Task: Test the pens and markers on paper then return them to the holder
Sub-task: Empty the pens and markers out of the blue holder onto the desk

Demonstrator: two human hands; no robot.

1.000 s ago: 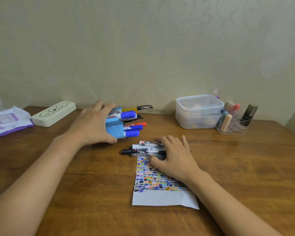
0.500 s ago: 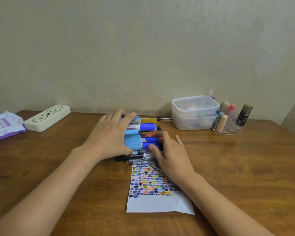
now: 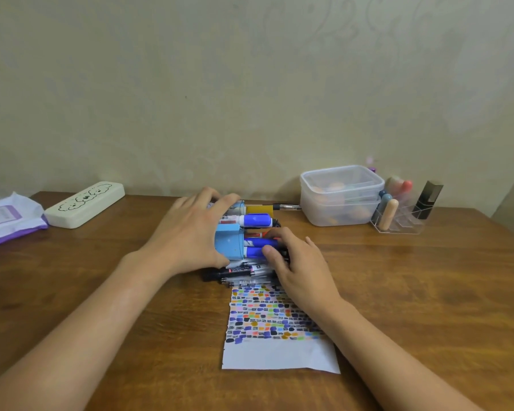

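Note:
A light blue pen holder (image 3: 229, 243) lies on its side on the wooden table, mouth to the right, with blue-capped markers (image 3: 257, 220) sticking out of it. My left hand (image 3: 190, 232) grips the holder from above. My right hand (image 3: 297, 262) has its curled fingers round the ends of the lower blue markers at the holder's mouth. Several black and clear pens (image 3: 238, 272) lie loose just in front of the holder, on the far edge of a white paper (image 3: 276, 354) covered with coloured test marks.
A cream pencil case (image 3: 85, 203) and a purple-edged wipes pack (image 3: 6, 216) sit at the back left. At the back right stand a lidded clear plastic box (image 3: 341, 194) and a clear organiser (image 3: 398, 215) with cosmetics. A wall runs along the table's far edge.
The holder in my left hand has shifted right, toward the paper. My right hand left the loose pens and moved up to the markers at the holder's mouth.

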